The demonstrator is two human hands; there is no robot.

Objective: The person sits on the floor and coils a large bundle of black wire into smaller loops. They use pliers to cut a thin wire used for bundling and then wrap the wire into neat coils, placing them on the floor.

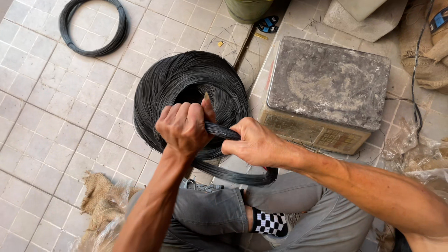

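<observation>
Both hands are closed on a thin bundle (224, 132) of black wire drawn off the big coil (189, 91), which lies on the tiled floor (56, 116) just left of the scale (326, 93). The left hand (184, 127) is a tight fist on the bundle at the coil's near edge, thumb up against the strands. The right hand (254, 144) wraps the same bundle just right of it, nearer the scale's front corner. From there the bundle curves down and back in a loop (238, 177) above the person's knees.

To do this well, I judge the two fists should stay close together, so the short stretch between them stays stiff and the strands do not splay. The left hand is best kept as the anchor against the coil while the right does the turning or bending. Keeping the loop flat and clear of the coil should stop loose strands snagging. A firm, even squeeze matters: springy wire like this probably whips open if either grip slackens.

A smaller coil (93, 28) lies well beyond the big one, far from the scale.
</observation>
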